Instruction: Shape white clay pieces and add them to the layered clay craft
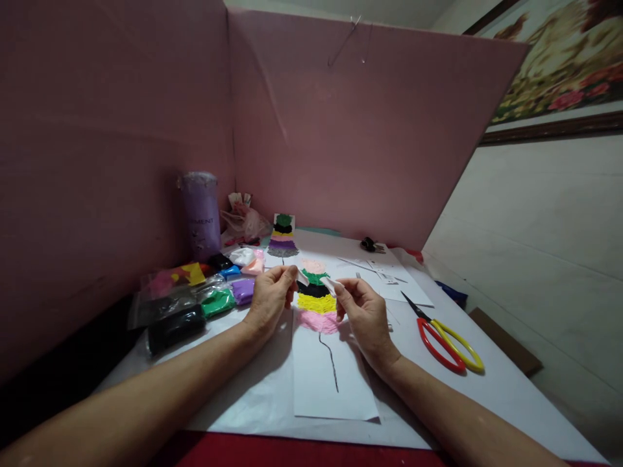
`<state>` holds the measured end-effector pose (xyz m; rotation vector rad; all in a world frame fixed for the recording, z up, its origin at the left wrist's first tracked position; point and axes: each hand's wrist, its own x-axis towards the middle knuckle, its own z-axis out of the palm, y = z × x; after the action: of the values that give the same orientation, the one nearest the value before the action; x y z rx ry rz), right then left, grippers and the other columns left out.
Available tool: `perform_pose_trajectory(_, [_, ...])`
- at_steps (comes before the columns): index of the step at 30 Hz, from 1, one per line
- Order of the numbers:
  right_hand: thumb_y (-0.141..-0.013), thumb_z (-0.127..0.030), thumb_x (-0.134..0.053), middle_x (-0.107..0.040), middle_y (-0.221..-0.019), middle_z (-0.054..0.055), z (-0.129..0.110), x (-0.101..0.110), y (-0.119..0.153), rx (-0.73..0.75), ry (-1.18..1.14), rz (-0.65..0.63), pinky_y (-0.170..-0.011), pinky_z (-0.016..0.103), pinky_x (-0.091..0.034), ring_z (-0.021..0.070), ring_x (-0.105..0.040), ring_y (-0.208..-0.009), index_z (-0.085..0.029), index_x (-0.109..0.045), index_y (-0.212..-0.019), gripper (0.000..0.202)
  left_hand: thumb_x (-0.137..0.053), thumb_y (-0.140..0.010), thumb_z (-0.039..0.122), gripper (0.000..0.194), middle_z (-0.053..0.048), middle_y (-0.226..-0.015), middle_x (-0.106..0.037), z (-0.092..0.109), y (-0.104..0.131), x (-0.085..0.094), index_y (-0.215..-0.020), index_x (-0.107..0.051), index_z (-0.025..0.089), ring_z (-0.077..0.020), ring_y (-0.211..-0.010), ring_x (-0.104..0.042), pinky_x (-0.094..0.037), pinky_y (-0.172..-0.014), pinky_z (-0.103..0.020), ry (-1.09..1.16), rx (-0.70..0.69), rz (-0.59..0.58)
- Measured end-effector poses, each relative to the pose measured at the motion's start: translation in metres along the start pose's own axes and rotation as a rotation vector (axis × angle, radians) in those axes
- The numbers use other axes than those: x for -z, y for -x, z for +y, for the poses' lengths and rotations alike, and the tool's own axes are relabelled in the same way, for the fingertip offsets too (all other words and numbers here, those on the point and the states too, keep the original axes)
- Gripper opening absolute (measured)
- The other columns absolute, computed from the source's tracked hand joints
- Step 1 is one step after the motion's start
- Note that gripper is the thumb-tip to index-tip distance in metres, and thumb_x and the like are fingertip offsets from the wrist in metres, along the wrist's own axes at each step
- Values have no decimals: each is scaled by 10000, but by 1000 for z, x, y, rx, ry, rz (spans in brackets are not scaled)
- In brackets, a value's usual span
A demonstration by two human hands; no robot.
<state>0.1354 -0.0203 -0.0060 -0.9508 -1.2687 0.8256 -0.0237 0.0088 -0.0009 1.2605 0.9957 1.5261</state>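
White, thin and small, one scrap (302, 278) is pinched between thumb and fingers of the left hand (267, 301); the right hand (365, 318) pinches a second scrap (329, 284), both near the frame's centre, apart. They look light, soft and easily creased, best taken lightly by an edge. Each long axis slants down toward the right. Below, a banded paper sheet (331, 403) runs lengthwise toward the bottom edge; scissors (445, 344) lie at right, tips toward upper left.
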Motion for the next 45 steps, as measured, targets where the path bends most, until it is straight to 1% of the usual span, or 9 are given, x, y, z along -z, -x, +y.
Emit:
perform_pose_trajectory(7, [-798,-390,-677,-640,-800,18,3,0,8,53,17,-236,-493,237,-464,124,-564,-573,-193,-630,-944,250,-650,-749,483,360,25,-576,-542,2,10,-9,-768,-642,124,-75,-480,-439,-344,-460,-191,-50,14,-256])
perform_pose_trajectory(10, [-780,-359,-704,-644,-821,29,5,0,9,115,82,-216,-548,243,-478,141,-582,-650,-194,-640,-925,229,-645,-759,450,326,7,-612,-569,3,12,-10,-716,-614,129,-93,-528,-490,-375,-492,-199,-115,24,-279])
perform_pose_trajectory(15, [-852,-357,-623,-623,-744,9,3,-1,8,71,70,-171,-522,240,-471,120,-553,-586,-182,-624,-870,176,-548,-816,496,384,26,-553,-521,4,15,-10,-661,-565,145,-70,-427,-407,-301,-417,-196,-164,12,-351])
perform_pose_trajectory(18, [-849,-346,-627,-611,-732,3,1,0,8,62,43,-169,-506,237,-471,115,-540,-573,-180,-620,-862,166,-520,-823,518,422,19,-542,-517,6,15,-9,-634,-562,144,-75,-434,-414,-307,-423,-199,-177,19,-357])
perform_pose_trajectory(24, [-838,-349,-641,-602,-707,2,-1,1,8,57,54,-197,-517,244,-467,122,-539,-581,-177,-626,-838,173,-587,-793,426,318,19,-550,-537,7,14,-9,-659,-589,138,-83,-459,-442,-329,-438,-199,-186,11,-342])
perform_pose_trajectory(29, [-820,-350,-654,-586,-684,-12,-1,1,7,25,53,-156,-506,242,-454,115,-522,-557,-178,-622,-823,175,-631,-764,386,249,24,-567,-553,4,14,-11,-735,-614,139,-77,-433,-427,-325,-416,-197,-174,25,-349])
perform_pose_trajectory(37, [-809,-359,-670,-618,-721,2,-1,-1,8,14,-25,-219,-505,250,-474,123,-545,-580,-176,-646,-881,198,-660,-755,292,150,-2,-658,-604,2,15,-7,-717,-617,154,-112,-591,-519,-409,-540,-210,-307,-201,-166])
perform_pose_trajectory(42, [-816,-354,-664,-623,-702,8,0,-2,6,-7,2,-137,-492,252,-477,113,-531,-539,-167,-638,-848,192,-533,-851,328,228,20,-553,-542,9,18,-8,-765,-657,157,-97,-489,-469,-402,-493,-215,-234,-171,-267])
perform_pose_trajectory(45, [-827,-334,-647,-621,-693,2,1,-1,4,9,8,-129,-499,255,-481,110,-534,-526,-170,-638,-839,165,-564,-819,301,172,18,-573,-551,10,18,-9,-783,-650,156,-91,-470,-462,-392,-456,-211,-183,-141,-316])
